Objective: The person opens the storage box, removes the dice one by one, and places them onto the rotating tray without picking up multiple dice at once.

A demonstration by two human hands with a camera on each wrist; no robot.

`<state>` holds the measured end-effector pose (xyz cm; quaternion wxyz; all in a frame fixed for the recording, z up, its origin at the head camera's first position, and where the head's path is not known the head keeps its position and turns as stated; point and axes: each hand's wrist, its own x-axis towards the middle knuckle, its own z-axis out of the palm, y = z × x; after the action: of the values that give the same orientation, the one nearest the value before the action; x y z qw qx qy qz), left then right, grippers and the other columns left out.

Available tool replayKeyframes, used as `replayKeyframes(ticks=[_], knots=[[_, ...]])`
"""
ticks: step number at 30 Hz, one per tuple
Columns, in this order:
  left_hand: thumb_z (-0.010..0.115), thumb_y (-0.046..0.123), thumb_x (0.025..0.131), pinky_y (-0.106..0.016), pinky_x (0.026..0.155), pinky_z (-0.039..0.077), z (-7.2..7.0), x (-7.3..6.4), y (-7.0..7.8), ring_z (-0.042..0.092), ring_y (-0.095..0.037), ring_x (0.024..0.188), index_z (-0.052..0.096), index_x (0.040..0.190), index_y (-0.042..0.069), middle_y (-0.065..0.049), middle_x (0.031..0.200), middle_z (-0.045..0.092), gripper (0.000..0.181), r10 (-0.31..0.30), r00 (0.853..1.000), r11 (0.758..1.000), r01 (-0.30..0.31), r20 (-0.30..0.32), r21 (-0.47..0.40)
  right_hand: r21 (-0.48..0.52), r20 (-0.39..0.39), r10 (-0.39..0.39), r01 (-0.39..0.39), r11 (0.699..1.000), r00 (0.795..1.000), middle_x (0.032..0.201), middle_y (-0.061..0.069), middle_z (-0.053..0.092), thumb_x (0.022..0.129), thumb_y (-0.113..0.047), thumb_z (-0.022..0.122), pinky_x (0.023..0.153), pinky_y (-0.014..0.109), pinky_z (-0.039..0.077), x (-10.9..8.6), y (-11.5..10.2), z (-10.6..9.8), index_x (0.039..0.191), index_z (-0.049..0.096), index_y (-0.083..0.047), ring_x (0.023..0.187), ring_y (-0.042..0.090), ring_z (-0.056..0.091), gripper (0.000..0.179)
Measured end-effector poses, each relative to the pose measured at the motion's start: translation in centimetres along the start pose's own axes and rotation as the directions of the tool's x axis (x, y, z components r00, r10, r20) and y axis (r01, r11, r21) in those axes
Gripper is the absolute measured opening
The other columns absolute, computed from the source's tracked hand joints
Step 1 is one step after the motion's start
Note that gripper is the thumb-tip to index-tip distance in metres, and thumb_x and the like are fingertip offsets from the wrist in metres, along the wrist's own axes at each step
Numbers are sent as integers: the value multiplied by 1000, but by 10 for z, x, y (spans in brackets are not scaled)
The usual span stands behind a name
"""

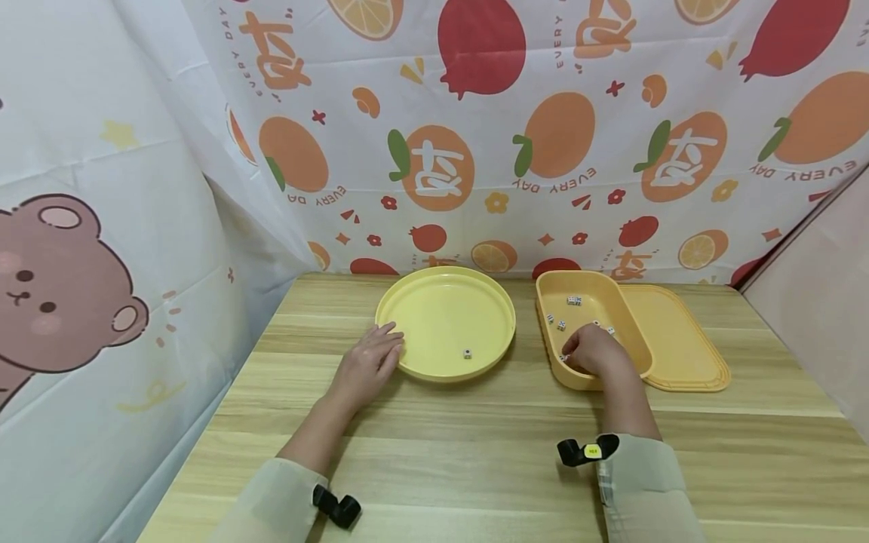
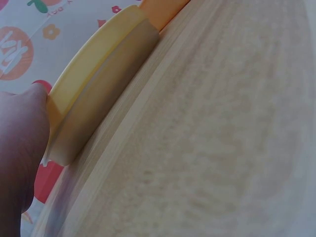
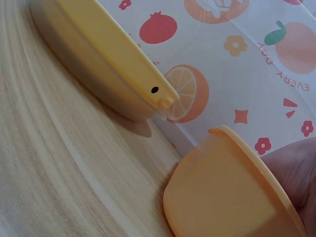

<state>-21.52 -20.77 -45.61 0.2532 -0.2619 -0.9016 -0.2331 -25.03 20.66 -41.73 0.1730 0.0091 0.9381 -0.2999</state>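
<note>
In the head view my left hand (image 1: 366,364) rests on the left rim of a round yellow tray (image 1: 446,375), its fingers lying over the edge. One white die (image 1: 467,354) sits on the tray's floor. My right hand (image 1: 597,351) reaches down into an orange-yellow rectangular box (image 1: 589,280), where its fingertips pinch a die (image 1: 563,358) at the near left corner. Several other small dice (image 1: 561,326) are scattered in the box. The right wrist view shows the box wall (image 3: 222,187) hiding most of that hand.
A flat orange-yellow lid (image 1: 686,339) lies right of the box, partly beneath its edge. Tray and box stand side by side on a wooden table (image 1: 462,445). A fruit-print cloth (image 1: 489,151) hangs right behind them.
</note>
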Motion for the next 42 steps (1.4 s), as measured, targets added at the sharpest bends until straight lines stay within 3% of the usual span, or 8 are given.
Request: replayKeyframes(ticks=[7,12,15,22,27,35,38,42], knots=[[57,14,97,-45,115,40,1,-1,-1,58,-26,127,75,107,1,-10,117,72,24,-8,1000,1000,8,5,1,-4,-39,-17,17,1000,999,98,9,69,84,-24,73,70,29,49,-5,-1,-6,98,75,-8,88,24,59,21],[57,14,97,-45,115,40,1,-1,-1,58,-26,127,75,107,1,-9,117,72,24,-5,1000,1000,5,4,7,19,-125,-17,19,1000,992,114,13,66,91,-31,69,79,36,48,-8,-4,-12,110,73,-11,98,27,58,28],[57,14,97,-44,115,40,0,-1,0,58,-25,127,75,107,1,-9,117,72,24,-4,1000,1000,4,1,13,35,-197,-49,57,998,979,114,14,66,94,-31,65,76,35,48,-10,-7,-15,117,70,-10,95,27,58,32],[57,12,97,-45,115,40,0,-1,0,59,-26,126,75,107,0,-9,115,73,23,-1,1000,1000,1,-8,10,71,-434,-157,208,976,887,108,11,69,94,-30,64,71,30,51,-14,-19,-15,124,67,-7,95,27,63,38],[57,13,97,-45,115,40,0,-2,0,59,-25,126,75,107,0,-9,115,73,24,-1,1000,1000,1,-7,6,144,-533,-156,270,952,832,102,10,72,91,-26,69,74,31,55,-17,-33,-11,116,72,-9,93,25,66,30],[57,13,97,-46,115,40,0,-3,-1,59,-26,126,75,107,0,-10,115,73,24,2,1000,1000,-2,-4,3,233,-604,-274,495,837,748,97,8,75,88,-20,75,69,14,57,-19,-62,12,109,75,-7,85,15,69,24],[57,13,97,-47,115,40,0,-3,-1,59,-26,126,75,106,0,-10,114,73,24,2,1000,1000,-2,-6,-3,288,-557,-295,514,808,776,101,7,74,88,-20,74,77,17,59,-20,-74,24,110,73,-7,93,17,69,25],[57,13,97,-47,114,41,1,-3,-1,59,-26,126,75,106,0,-10,114,73,24,4,1000,1000,-4,-13,-6,307,-480,-326,504,807,814,101,5,74,88,-20,74,83,29,61,-18,-89,41,110,73,-9,98,20,70,25]])
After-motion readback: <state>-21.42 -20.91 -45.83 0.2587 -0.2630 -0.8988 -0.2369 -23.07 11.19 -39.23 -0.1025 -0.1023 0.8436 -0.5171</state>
